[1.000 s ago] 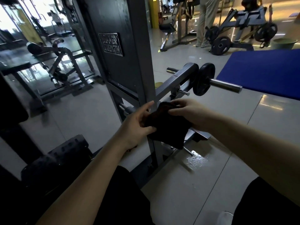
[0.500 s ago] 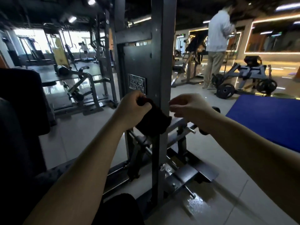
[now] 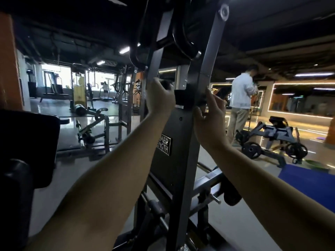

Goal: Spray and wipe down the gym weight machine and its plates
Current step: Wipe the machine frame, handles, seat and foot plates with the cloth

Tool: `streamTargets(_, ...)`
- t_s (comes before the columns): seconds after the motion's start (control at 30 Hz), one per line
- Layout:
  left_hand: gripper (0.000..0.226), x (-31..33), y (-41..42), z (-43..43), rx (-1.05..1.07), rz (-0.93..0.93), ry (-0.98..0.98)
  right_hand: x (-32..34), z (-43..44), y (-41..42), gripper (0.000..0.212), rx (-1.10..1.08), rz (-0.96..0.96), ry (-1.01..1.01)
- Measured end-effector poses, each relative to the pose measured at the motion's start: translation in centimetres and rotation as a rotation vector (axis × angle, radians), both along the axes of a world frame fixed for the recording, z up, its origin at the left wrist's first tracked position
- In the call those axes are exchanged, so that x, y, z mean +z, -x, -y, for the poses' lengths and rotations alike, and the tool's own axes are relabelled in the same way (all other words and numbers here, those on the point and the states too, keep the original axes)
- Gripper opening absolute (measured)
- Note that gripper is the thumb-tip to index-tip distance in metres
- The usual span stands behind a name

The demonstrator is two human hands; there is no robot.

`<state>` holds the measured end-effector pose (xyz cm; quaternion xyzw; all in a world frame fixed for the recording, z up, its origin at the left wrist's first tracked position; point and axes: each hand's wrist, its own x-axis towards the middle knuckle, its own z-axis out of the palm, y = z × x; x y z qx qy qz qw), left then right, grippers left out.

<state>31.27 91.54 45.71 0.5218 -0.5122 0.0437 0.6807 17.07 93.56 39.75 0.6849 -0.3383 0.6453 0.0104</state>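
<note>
The grey weight machine's upright post (image 3: 181,178) stands right in front of me, with a label plate (image 3: 165,146) on its panel. A dark cloth (image 3: 183,99) is stretched across the post at head height. My left hand (image 3: 159,100) grips the cloth's left end beside the post. Thumb and fingers of my right hand (image 3: 211,115) pinch the right end at the post's right edge. Low on the right, a black weight plate (image 3: 232,195) sits on the machine's arm. No spray bottle is in view.
A black pad (image 3: 27,147) of the machine is close on my left. A person in a white jacket (image 3: 241,95) stands behind, near another plate-loaded machine (image 3: 272,140). A blue mat (image 3: 308,182) lies at the right. More gym frames (image 3: 94,127) stand at the back left.
Both hands have lifted the cloth from the low arm near the weight plate up to the upright post. My view has tilted upward with them.
</note>
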Motion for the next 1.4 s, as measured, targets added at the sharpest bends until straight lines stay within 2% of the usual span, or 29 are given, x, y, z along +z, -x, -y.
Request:
streamTargets(0.1, 0.032, -2.3, 1.7, 0.8, -0.171, 0.019, 0.067, -0.6, 1.9, -0.3, 0.049, -0.073, -0.034, 0.079)
streamTargets(0.2, 0.03, -4.3, 1.3, 2.1, -0.211, 0.014, 0.108, -1.5, 3.5, -0.2, 0.052, -0.138, -0.046, 0.15)
streamTargets(0.3, 0.019, -5.8, 0.5, 3.5, -0.308, -0.008, 0.284, -2.2, 4.8, -0.4, 0.055, -0.131, -0.046, 0.213)
streamTargets(0.43, 0.042, -6.2, 1.0, 4.7, -0.441, 0.049, 0.308, -2.3, 5.6, -0.8, 0.053, -0.135, -0.006, 0.317)
streamTargets(0.53, 0.045, -6.0, -0.7, 8.1, -0.498, 0.032, 0.244, -2.3, 6.6, -0.7, 0.054, -0.153, -0.038, 0.375)
streamTargets(0.63, 0.039, -4.6, -3.8, 11.1, -0.462, -0.065, 0.116, -2.7, 7.6, -0.6, 0.056, -0.177, -0.041, 0.408)
streamTargets(0.8, 0.038, -4.3, -2.8, 9.9, -0.375, -0.13, 0.123, -2.6, 7.7, -0.9, 0.056, -0.21, -0.046, 0.393)
streamTargets(0.97, 0.049, -9.4, 1.7, 6.1, -0.391, 0.083, 0.294, -2.6, 7.0, -1.1, 0.052, -0.195, -0.015, 0.405)
streamTargets(1.07, 0.049, -9.5, 1.1, 6.4, -0.368, 0.166, 0.375, -2.6, 7.0, -1.4, 0.052, -0.161, -0.008, 0.41)
streamTargets(1.2, 0.047, -7.2, -2.9, 10.8, -0.374, 0.027, 0.203, -2.8, 7.4, -1.6, 0.052, -0.153, 0.004, 0.418)
streamTargets(1.33, 0.04, -4.7, -8.2, 17.9, -0.266, -0.092, -0.022, -3.0, 7.7, -1.7, 0.055, -0.157, 0.013, 0.399)
streamTargets(1.4, 0.044, -3.3, -10.1, 20.1, -0.234, -0.14, -0.097, -3.0, 7.6, -1.8, 0.055, -0.151, 0.011, 0.406)
